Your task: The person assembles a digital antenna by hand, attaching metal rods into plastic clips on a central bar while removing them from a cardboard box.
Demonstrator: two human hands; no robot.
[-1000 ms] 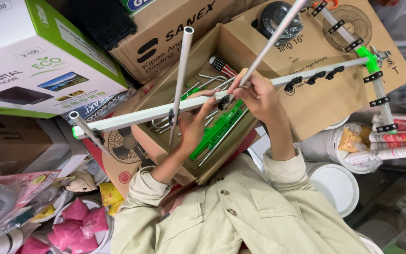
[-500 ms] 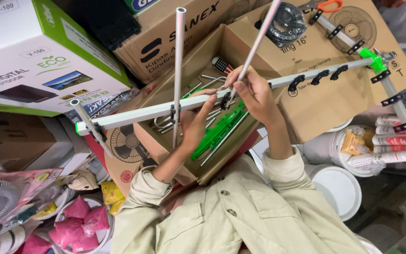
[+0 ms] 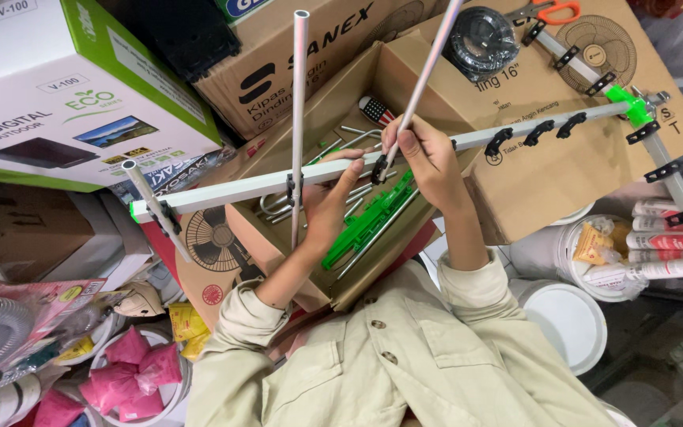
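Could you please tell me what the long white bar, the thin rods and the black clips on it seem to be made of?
White bar: probably painted metal, with a flat, even finish. Thin rods: likely bare aluminium tube, silvery, with an open hollow end. Black clips: apparently moulded plastic, matt. The right hand holds one rod; the left hand steadies the bar.

Rod's (image 3: 428,71) top leaves the frame — left fingers (image 3: 345,175) (mostly) behind boom (image 3: 262,183).

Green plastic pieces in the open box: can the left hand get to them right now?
Probably yes. The left hand grips the white bar just above the open box, where the green plastic pieces lie uncovered; it must first release the bar. The right hand holds a thin rod.
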